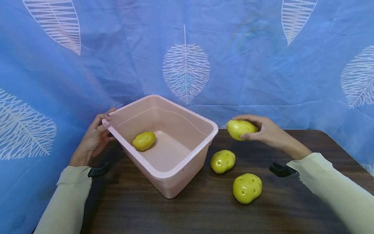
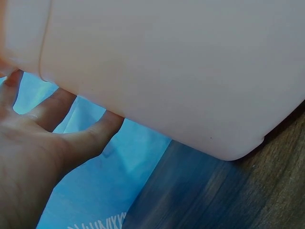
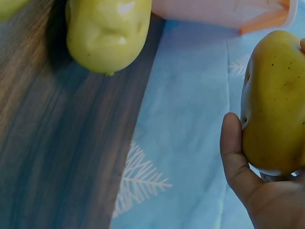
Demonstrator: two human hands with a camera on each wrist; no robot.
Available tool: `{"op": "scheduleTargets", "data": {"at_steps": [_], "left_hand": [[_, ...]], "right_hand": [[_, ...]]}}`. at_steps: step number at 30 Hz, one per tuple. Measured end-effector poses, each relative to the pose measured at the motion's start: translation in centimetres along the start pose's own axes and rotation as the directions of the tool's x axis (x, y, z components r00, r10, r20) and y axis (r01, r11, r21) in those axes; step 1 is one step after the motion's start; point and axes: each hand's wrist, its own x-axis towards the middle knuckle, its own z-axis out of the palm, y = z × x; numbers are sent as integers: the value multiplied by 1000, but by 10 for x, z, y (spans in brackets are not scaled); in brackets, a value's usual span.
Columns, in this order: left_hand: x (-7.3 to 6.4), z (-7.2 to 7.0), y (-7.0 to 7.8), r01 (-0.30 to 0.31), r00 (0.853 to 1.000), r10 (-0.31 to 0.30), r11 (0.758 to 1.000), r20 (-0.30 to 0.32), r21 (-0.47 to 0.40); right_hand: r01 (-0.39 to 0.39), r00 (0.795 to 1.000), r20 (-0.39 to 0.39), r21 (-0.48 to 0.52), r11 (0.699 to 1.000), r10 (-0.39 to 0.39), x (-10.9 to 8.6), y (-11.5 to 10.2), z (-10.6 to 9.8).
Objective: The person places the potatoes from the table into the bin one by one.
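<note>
A pale pink plastic tub (image 1: pixel 172 172) stands on the table, with one yellow potato (image 1: pixel 144 141) lying on its floor at the left. At the tub's far-left corner my left hand (image 1: pixel 94 136) grips the rim, thumb over the edge; the left wrist view shows its other fingers against the outer wall. My right hand (image 1: pixel 261 130) holds another yellow potato (image 1: pixel 238 129) above the table, just right of the tub. Thumb and fingers wrap that potato in the right wrist view. Below it, a potato (image 1: pixel 223 161) and a rounder potato (image 1: pixel 247 188) lie on the table.
The dark wooden table (image 1: pixel 204 214) has a rounded far-right corner. A blue cloth (image 1: pixel 242 71) with white leaf prints hangs close behind the table and along its left side. Black straps (image 1: pixel 281 169) sit at both wrists.
</note>
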Motion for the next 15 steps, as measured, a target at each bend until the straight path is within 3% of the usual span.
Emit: {"op": "scheduleTargets", "data": {"at_steps": [15], "left_hand": [[1,0,2,17,1000,-17,1000,3,-1]], "right_hand": [[0,1000,-28,-28,1000,0,5,-39,-11]]}}
